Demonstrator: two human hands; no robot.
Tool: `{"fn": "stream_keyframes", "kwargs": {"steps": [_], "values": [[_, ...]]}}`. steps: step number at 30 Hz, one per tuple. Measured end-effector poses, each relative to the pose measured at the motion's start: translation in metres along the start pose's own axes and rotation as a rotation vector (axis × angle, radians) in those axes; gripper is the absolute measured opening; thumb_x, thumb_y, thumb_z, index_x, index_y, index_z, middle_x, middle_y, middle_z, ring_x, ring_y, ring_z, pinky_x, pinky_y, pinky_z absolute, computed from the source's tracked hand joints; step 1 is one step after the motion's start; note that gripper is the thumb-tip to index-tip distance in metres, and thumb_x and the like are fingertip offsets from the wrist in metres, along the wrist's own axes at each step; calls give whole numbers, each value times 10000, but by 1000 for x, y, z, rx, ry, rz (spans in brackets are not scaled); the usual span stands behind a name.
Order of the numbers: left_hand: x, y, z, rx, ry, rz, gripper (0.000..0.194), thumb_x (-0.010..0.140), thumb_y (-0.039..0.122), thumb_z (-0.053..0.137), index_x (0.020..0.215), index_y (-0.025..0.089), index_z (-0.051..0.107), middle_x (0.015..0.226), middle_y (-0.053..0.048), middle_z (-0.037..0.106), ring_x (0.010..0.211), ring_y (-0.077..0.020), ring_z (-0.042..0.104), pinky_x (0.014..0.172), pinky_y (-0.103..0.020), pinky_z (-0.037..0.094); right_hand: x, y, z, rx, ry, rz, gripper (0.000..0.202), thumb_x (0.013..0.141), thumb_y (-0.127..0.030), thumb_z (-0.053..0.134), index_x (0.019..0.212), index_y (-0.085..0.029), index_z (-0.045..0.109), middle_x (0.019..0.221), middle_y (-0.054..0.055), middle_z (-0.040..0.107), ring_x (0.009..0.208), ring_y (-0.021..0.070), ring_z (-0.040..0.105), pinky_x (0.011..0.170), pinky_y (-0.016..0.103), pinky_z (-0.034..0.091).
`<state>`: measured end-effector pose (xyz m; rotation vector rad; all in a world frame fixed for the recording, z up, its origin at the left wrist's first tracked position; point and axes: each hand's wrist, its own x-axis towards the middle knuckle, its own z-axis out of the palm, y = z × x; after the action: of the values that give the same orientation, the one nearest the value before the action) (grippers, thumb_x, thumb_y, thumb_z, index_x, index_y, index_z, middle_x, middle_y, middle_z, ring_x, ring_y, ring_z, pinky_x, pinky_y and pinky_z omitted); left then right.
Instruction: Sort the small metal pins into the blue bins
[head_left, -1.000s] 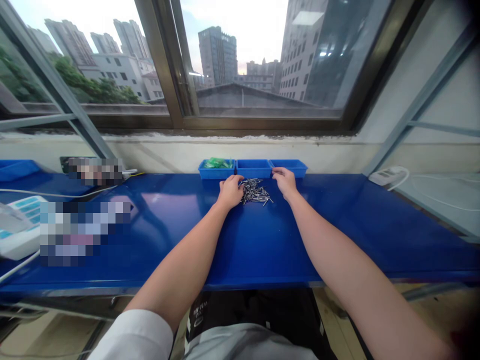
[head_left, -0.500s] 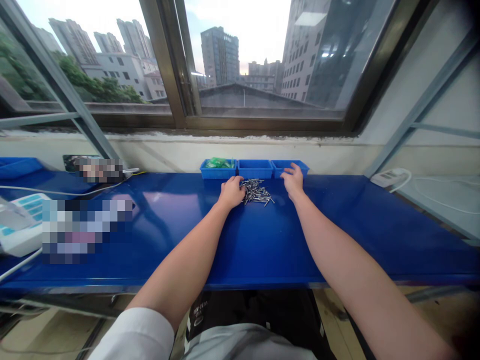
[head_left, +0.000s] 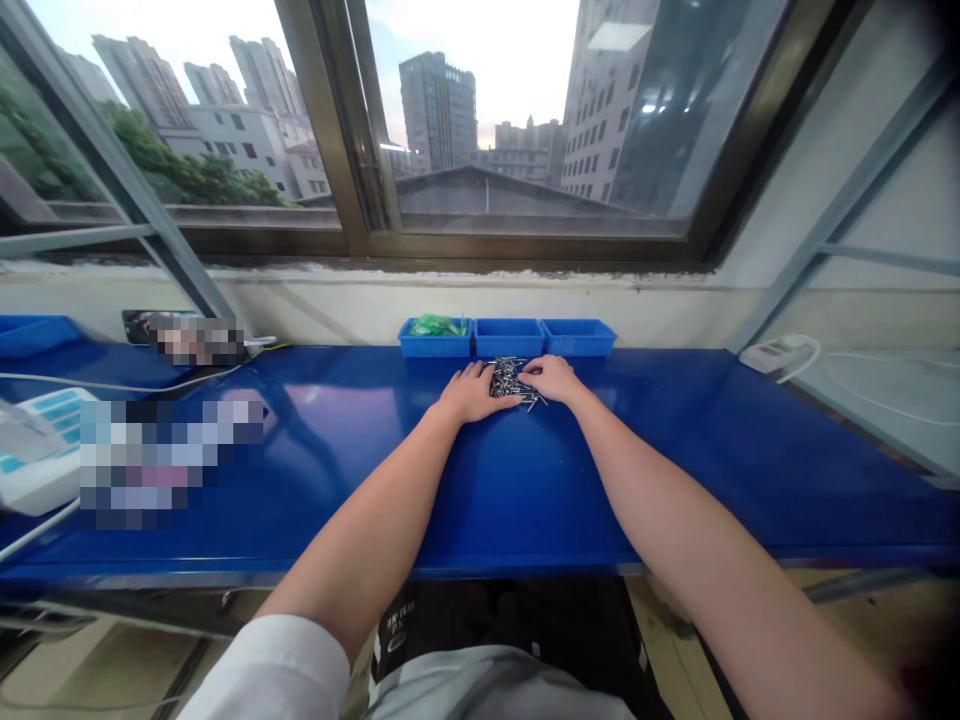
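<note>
A small heap of thin metal pins [head_left: 510, 378] lies on the blue tabletop [head_left: 495, 480] just in front of three small blue bins. My left hand [head_left: 471, 393] rests flat on the table with its fingers spread, touching the heap's left side. My right hand [head_left: 553, 378] lies palm down over the heap's right side, fingers pointing left across the pins. Part of the heap is hidden under that hand. Whether any pin is pinched between the fingers cannot be made out.
The left bin [head_left: 435, 337] holds green pieces; the middle bin [head_left: 509, 337] and right bin [head_left: 579, 337] show no contents. A white device [head_left: 37, 450] and cables sit at the left, a white power strip [head_left: 776, 353] at the right. A window sill runs behind.
My right hand came back from the right bin and settled on the heap's right side. My left hand uncurled and flattened beside the pins.
</note>
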<state>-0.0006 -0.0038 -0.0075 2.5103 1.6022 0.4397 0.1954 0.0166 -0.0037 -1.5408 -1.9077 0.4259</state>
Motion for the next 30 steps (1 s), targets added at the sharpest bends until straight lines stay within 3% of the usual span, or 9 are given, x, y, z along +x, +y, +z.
{"fn": "stream_keyframes", "kwargs": {"steps": [12, 19, 23, 27, 30], "values": [[2, -2, 1, -18, 25, 17, 912, 708, 789, 420, 1369, 162, 396, 1445, -181, 359, 1349, -342, 292, 1078, -482, 242, -2, 0, -1, -61, -25, -51, 110, 769, -313, 640, 791, -227, 706, 862, 35, 699, 838, 202, 596, 768, 328, 398], [5, -3, -1, -63, 200, 54, 687, 797, 658, 471, 1266, 158, 509, 1296, -144, 527, 1207, -271, 480, 1002, -354, 366, 0, -3, -1, -137, 74, 47, 278, 886, -409, 460, 851, -210, 651, 900, 69, 685, 844, 219, 586, 748, 319, 367], [5, 2, -5, -108, 299, 96, 481, 914, 523, 348, 1140, 180, 598, 1147, -95, 614, 1076, -212, 558, 941, -310, 403, -1, -11, -2, -123, 95, -13, 407, 916, -451, 376, 719, -187, 614, 789, 79, 670, 761, 196, 577, 696, 285, 350], [4, 8, -10, -135, 296, 140, 417, 957, 382, 294, 893, 194, 662, 998, -60, 655, 1002, -181, 574, 936, -322, 389, -3, -20, 0, -105, 75, -129, 419, 906, -456, 400, 644, -182, 579, 689, 59, 642, 661, 162, 543, 631, 264, 331], [3, 10, -12, -158, 297, 143, 348, 941, 312, 349, 812, 203, 654, 1017, -38, 659, 1038, -179, 559, 970, -361, 350, -4, -24, 2, -37, 75, -175, 366, 888, -418, 442, 651, -178, 585, 675, 40, 634, 649, 154, 534, 616, 259, 334]]}}
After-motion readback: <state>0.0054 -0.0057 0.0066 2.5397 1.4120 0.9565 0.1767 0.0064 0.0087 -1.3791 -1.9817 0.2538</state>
